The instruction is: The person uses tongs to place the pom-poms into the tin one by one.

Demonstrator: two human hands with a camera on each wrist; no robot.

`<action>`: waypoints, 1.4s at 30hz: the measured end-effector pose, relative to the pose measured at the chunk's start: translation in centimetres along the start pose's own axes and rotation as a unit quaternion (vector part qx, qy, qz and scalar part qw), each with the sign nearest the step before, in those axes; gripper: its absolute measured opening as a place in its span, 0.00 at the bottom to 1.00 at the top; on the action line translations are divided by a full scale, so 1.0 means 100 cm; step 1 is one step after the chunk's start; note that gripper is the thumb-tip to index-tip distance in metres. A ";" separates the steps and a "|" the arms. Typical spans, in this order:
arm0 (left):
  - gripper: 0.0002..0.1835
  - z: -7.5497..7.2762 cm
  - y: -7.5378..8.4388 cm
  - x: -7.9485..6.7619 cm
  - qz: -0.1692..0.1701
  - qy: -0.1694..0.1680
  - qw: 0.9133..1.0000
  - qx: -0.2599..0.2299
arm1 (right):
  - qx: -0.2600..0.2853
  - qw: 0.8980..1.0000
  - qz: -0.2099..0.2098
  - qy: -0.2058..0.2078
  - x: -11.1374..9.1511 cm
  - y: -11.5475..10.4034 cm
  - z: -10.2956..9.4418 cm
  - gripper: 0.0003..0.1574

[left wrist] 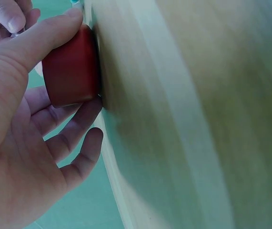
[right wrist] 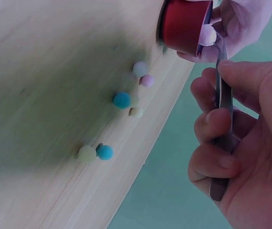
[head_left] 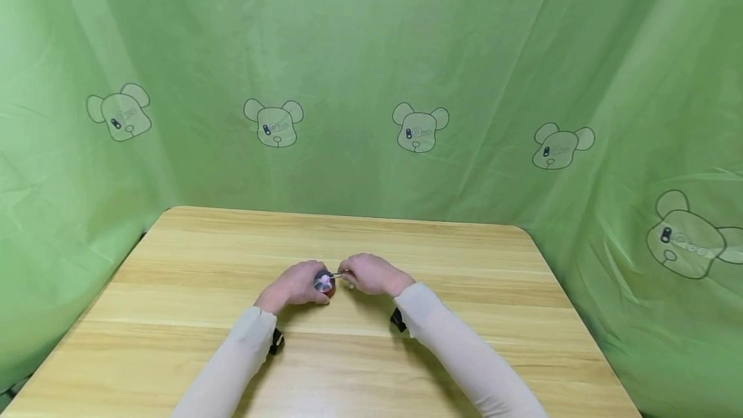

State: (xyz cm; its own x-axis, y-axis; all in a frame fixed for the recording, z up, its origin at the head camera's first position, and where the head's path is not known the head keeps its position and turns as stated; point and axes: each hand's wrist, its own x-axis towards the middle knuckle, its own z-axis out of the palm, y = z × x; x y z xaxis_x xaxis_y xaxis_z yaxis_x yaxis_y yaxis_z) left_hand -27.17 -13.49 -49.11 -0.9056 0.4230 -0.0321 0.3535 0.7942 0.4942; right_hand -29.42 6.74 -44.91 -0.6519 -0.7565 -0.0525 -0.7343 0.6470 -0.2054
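Observation:
My left hand (head_left: 297, 284) holds a short red cup (left wrist: 72, 69) on the table, thumb on one side and fingers on the other. In the head view the mouth of the cup faces up and looks shiny inside. My right hand (head_left: 374, 274) grips the handle of a metal spoon (right wrist: 225, 102), its fingers curled round it. At the cup's rim, a pale pinkish pompom (right wrist: 207, 35) sits at the spoon's far end. The bowl of the spoon is mostly hidden by that pompom.
Several small pompoms lie on the wooden table (head_left: 348, 366), among them a blue one (right wrist: 122, 100), a pink one (right wrist: 146, 80) and a cream one (right wrist: 87, 153). A green curtain (head_left: 348, 31) with bear outlines surrounds the table's back and sides.

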 end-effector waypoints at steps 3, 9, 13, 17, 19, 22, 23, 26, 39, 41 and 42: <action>0.27 0.000 0.000 0.000 0.000 0.000 1.000 0.001 | 0.001 1.000 -0.001 0.004 0.000 0.000 -0.001 0.13; 0.27 0.000 0.000 0.001 0.000 0.002 1.000 0.004 | 0.004 1.000 -0.014 -0.003 -0.001 0.001 -0.001 0.10; 0.27 -0.001 0.001 0.001 0.001 0.003 1.000 0.005 | 0.017 1.000 -0.004 -0.015 -0.003 0.001 -0.001 0.10; 0.27 -0.001 0.001 0.001 -0.002 0.002 1.000 0.004 | 0.023 1.000 0.005 -0.017 -0.004 0.003 0.002 0.11; 0.27 0.000 0.001 0.001 -0.002 0.002 1.000 0.004 | 0.023 1.000 0.007 -0.014 -0.005 0.005 0.004 0.12; 0.27 0.001 0.000 0.001 -0.001 0.002 1.000 0.004 | 0.025 1.000 0.009 -0.011 -0.006 0.008 0.006 0.12; 0.27 0.001 -0.001 0.001 -0.001 0.002 1.000 0.004 | 0.027 1.000 0.009 -0.010 -0.006 0.009 0.006 0.12; 0.28 0.001 -0.001 0.001 -0.004 0.001 1.000 0.004 | 0.028 1.000 0.011 -0.008 -0.007 0.011 0.006 0.13; 0.28 0.001 -0.001 0.003 -0.011 0.000 1.000 0.012 | 0.015 1.000 0.012 0.011 -0.016 0.014 -0.001 0.14; 0.28 0.002 -0.001 0.003 -0.011 0.001 1.000 0.012 | 0.011 1.000 0.018 0.019 -0.019 0.017 -0.003 0.14; 0.28 0.002 -0.001 0.003 -0.011 0.002 1.000 0.011 | 0.010 0.999 0.022 0.023 -0.021 0.018 -0.003 0.14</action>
State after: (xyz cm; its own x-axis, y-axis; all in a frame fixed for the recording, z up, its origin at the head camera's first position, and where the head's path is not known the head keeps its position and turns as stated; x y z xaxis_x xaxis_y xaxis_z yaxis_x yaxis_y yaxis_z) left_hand -27.38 -13.35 -49.29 -0.9140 0.4038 -0.0402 0.3383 0.8130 0.4739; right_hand -29.45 9.58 -44.84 -0.6919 -0.7217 -0.0177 -0.7008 0.6773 -0.2238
